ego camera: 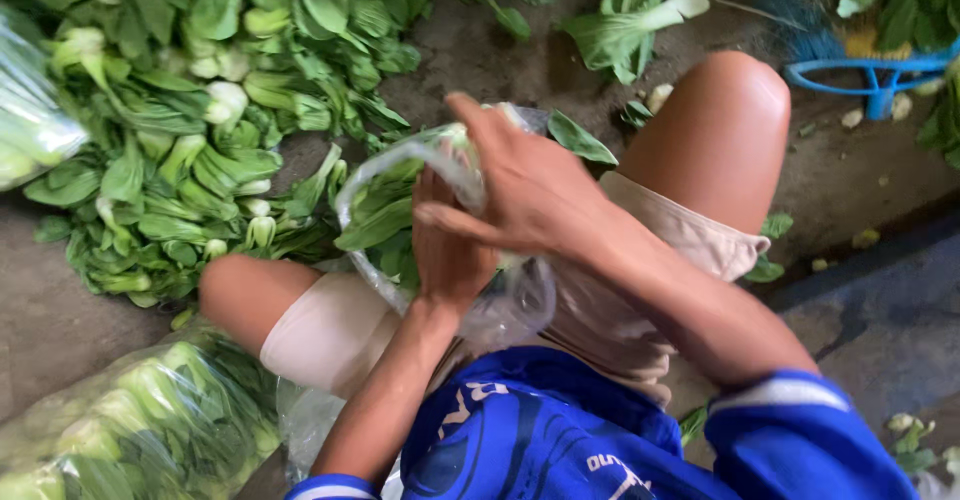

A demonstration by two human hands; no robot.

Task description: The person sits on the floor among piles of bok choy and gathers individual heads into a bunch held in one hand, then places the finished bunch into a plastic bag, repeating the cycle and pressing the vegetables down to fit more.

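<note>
Both hands grip clear plastic bag (500,305) of bok choy (385,222): left hand (450,250) clasps underneath, right hand (525,195) fingers pinch rim; keep mouth taut, leaves inside.

The right hand (530,195) covers most of the left hand (450,260), hiding its fingers. Greens inside the clear bag (420,210) are partly hidden. A filled bag (130,430) runs off the bottom-left edge.
</note>
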